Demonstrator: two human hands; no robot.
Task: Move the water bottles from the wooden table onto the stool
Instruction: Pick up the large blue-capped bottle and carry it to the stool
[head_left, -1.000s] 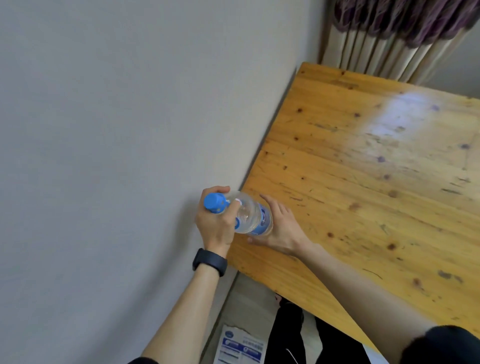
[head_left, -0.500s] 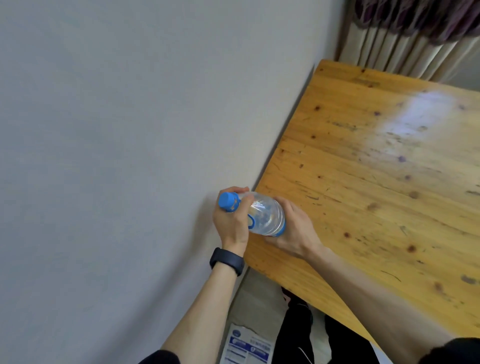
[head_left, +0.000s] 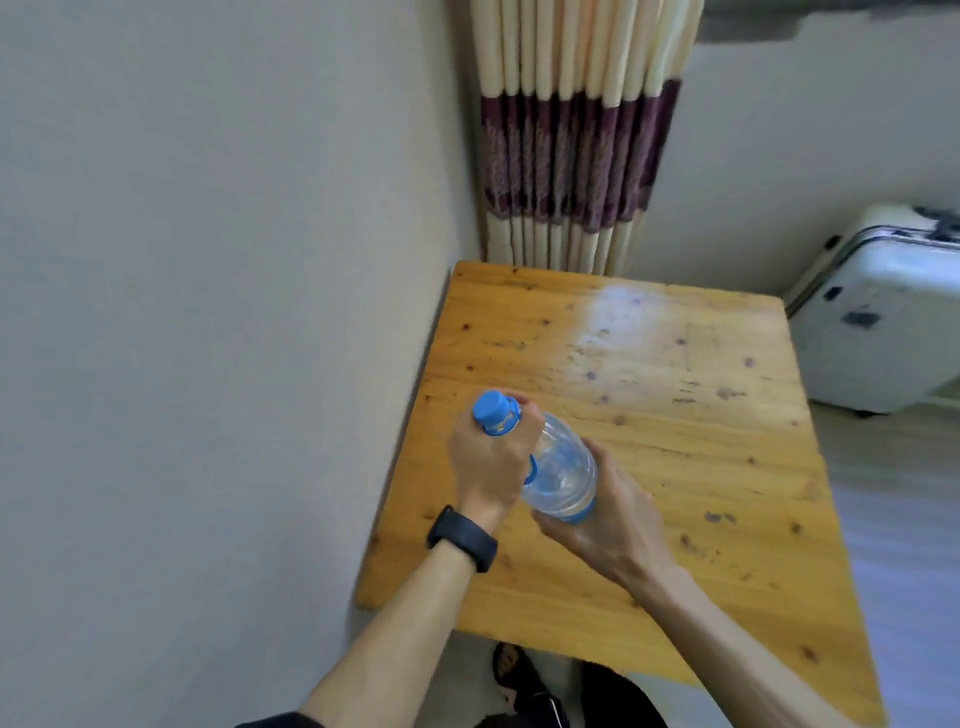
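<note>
The left grip (a bare hand with a black band at the wrist) is curled round the neck of a clear water bottle, just under its blue cap. The right grip wraps the bottle's lower body from the right side. The bottle is tilted, cap toward the grey wall, and held over the near left part of the wooden surface. Behind the surface hangs a cream and purple curtain; a white suitcase stands on the floor to its right
</note>
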